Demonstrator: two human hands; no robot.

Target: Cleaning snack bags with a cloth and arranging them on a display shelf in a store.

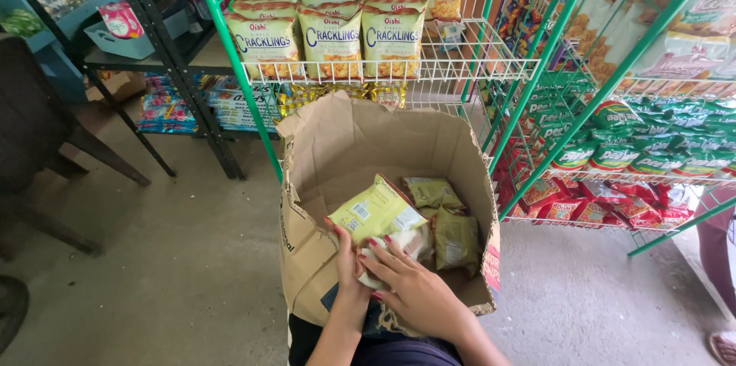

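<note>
Snack packet (pixel 377 211), yellow-green and crinkled, clasped by both hands inside box (pixel 337 144).

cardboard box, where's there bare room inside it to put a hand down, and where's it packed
Inside the torn brown cardboard box, the bare patch is the far left floor, bordered by the back wall and the yellow-green snack packet. The right side is crowded with olive-green packets. The near corner is taken by the left hand and right hand.

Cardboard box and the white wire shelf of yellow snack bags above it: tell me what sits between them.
In the head view, a lower row of shiny yellow packets shows between the cardboard box rim and the white wire shelf.
</note>
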